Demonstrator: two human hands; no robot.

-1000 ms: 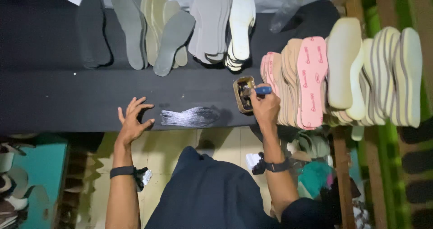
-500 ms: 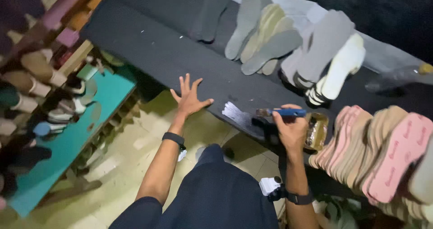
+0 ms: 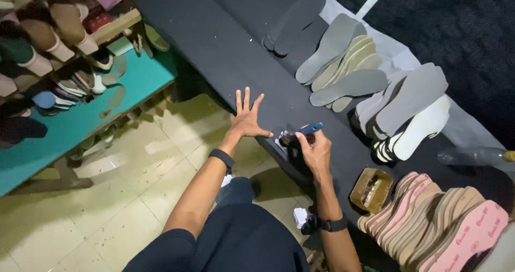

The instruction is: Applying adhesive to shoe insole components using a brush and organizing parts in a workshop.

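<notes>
The person's left hand (image 3: 246,119) lies flat on the black surface (image 3: 214,41), palm down, its fingers (image 3: 246,98) spread apart and holding nothing. Just to its right, the right hand (image 3: 316,153) has its fingers clamped on a brush with a blue handle (image 3: 310,128), whose head meets a wet, shiny patch (image 3: 282,139) at the near edge of the surface. A small open tin of yellowish glue (image 3: 370,190) sits on the surface to the right of that hand, near but apart from it. Behind the tin stands a packed row of pink and tan soles (image 3: 445,221), leaning on edge. Farther back along the surface lie dark and grey insoles (image 3: 343,63), overlapping one another, and beside them a stack of grey and white soles (image 3: 413,111). Both wrists wear dark bands. To the left, across the tiled floor (image 3: 107,197), a teal shelf (image 3: 70,127) holds assorted shoes.
</notes>
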